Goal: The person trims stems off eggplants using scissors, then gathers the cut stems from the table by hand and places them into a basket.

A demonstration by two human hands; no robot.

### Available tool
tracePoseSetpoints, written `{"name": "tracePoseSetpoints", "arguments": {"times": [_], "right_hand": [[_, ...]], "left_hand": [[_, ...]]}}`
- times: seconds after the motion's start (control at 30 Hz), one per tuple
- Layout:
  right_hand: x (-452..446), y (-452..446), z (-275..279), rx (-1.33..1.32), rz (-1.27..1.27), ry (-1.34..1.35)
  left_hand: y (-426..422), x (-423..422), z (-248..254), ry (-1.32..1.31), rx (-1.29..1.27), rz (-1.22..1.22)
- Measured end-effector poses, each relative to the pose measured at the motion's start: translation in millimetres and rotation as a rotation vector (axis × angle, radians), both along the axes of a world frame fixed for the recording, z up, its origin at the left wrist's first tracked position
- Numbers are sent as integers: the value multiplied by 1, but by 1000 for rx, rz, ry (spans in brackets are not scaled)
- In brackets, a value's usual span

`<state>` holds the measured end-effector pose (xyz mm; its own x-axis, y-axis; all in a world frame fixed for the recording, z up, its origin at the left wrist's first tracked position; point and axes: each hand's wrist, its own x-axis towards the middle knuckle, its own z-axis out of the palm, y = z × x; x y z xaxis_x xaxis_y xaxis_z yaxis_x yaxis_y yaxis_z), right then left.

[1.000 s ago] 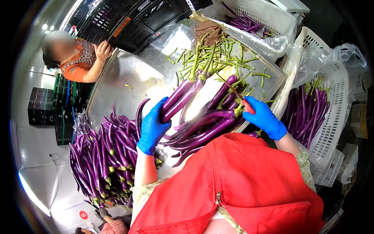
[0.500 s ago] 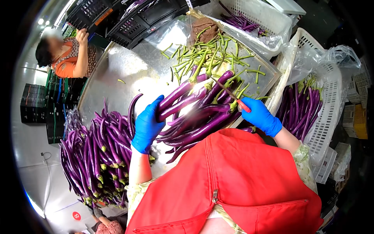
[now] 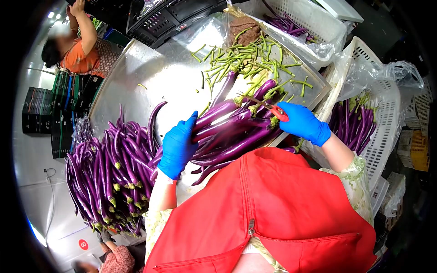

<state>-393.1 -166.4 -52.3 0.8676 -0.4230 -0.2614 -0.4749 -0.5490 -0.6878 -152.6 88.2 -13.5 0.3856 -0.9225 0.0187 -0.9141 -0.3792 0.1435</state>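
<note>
My left hand point(image 3: 178, 148), in a blue glove, is wrapped round the lower ends of long purple eggplants point(image 3: 223, 129), their stem ends toward the right. My right hand point(image 3: 302, 122), also gloved in blue, grips red-handled scissors point(image 3: 278, 113). Their thin blades point left, close to the green stem of a held eggplant. Beneath the held ones, more eggplants point(image 3: 236, 149) lie in a heap against my red apron point(image 3: 273, 195). Cut green stems point(image 3: 250, 61) are scattered on the metal table point(image 3: 132, 77) beyond my hands.
A large pile of eggplants point(image 3: 109, 177) rests at the table's left side. On the right, a white plastic crate point(image 3: 387, 123) with a clear liner holds eggplants; another white crate point(image 3: 327, 34) stands at the back. A brown cloth point(image 3: 243, 29) lies by the stems. One co-worker point(image 3: 84, 57) is at far left.
The scissors have turned and moved slightly up-left at the stems. My left hand has shifted a little right with the eggplants. The co-worker's arms have risen, and the black crate there has moved away.
</note>
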Motion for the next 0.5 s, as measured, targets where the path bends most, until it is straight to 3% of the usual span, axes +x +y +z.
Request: {"name": "tracePoseSetpoints", "arguments": {"times": [0.3, 0.5], "right_hand": [[-2, -7, -13, -24, 125, -149], [-3, 0, -19, 64, 58, -69]], "left_hand": [[-2, -3, -3, 27, 25, -41], [0, 3, -8, 38, -22, -56]]}}
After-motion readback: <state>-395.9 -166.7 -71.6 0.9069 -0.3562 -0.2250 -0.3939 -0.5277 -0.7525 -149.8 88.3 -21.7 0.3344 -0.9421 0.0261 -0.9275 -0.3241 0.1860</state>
